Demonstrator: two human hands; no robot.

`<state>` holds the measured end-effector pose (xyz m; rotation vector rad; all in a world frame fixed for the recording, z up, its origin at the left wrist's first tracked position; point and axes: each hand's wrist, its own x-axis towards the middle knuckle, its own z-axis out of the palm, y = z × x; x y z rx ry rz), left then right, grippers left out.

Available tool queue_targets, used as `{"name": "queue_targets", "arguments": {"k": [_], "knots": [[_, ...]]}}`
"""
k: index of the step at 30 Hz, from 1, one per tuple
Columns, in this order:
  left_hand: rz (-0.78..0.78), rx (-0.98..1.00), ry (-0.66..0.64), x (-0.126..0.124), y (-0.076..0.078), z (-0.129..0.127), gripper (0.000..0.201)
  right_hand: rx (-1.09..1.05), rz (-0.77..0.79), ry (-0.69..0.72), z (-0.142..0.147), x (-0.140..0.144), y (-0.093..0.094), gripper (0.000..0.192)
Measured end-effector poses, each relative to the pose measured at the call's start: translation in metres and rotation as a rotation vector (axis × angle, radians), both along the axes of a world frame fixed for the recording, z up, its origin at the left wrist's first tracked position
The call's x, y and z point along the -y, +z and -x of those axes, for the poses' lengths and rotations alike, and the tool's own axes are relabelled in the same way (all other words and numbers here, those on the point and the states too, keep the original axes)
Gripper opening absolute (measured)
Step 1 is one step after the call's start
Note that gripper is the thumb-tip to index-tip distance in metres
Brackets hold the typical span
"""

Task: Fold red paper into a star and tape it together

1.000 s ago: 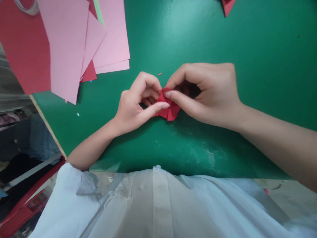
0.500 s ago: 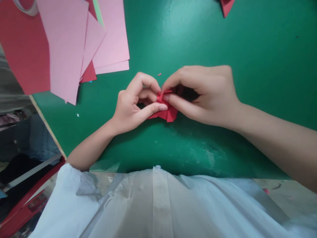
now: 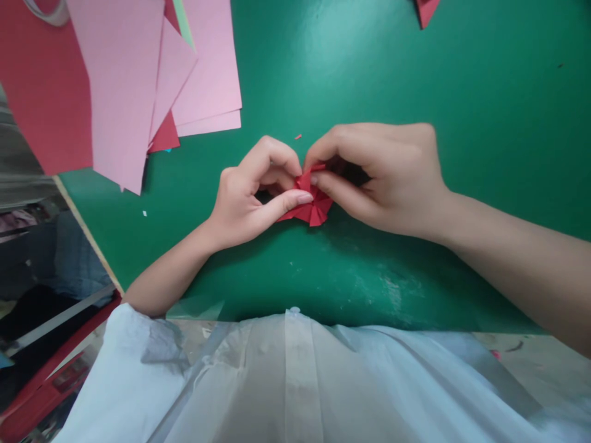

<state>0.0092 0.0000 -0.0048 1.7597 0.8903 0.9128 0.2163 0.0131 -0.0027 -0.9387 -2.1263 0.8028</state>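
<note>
Head view, both hands meet mid-table on one small folded red paper piece (image 3: 310, 206). It sits just above or on the green table (image 3: 462, 92), centre, a bit near of middle; can't tell if it touches the surface.

L hand (image 3: 252, 194): curled nearly closed, thumb laid across the near side of the piece, index arched over the far side, pinching its left part. R hand (image 3: 388, 175): also curled tight, thumb + index tips pinching the right/top edge of the piece; other fingers tucked, hidden underneath.

Piece shows several pleats fanning out at its near edge, so prob. mid-fold, working a small crease or flap at the top. Judgement only.

Next move prob. needs fine fingertip pressure along one crease while L hand keeps the rest from springing open; pleats small, easy to slip.

Far left: pink paper sheets (image 3: 138, 80) overlapping a red sheet (image 3: 41, 92), well apart from hands. Tiny red scrap (image 3: 298, 136) just far of the fingers. Another red piece (image 3: 425, 10) at far edge.
</note>
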Motion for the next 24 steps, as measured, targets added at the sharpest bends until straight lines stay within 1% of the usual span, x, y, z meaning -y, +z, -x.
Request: {"name": "queue_targets", "arguments": {"k": [5,9,13,19,24], "knots": [[0.076,-0.040,0.010,0.0022,0.0001,0.0016,0.025,0.005,0.040,-0.008,-0.0010,-0.0002,-0.0002,0.007],[0.068,-0.032,0.029,0.0018,-0.0013,0.0020,0.021,0.001,0.042,-0.045,-0.0004,-0.0003,-0.0015,0.007],[0.055,-0.019,0.041,0.0006,-0.0021,0.0015,0.019,-0.012,0.026,-0.013,-0.0002,-0.0014,-0.0009,0.010],[0.040,0.000,0.059,0.0006,-0.0036,0.0021,0.018,0.016,0.055,0.005,-0.0007,-0.0038,-0.0001,0.012],[0.033,-0.014,0.054,0.0007,-0.0038,0.0026,0.016,0.006,0.056,0.061,-0.0006,-0.0049,-0.0009,0.012]]}}
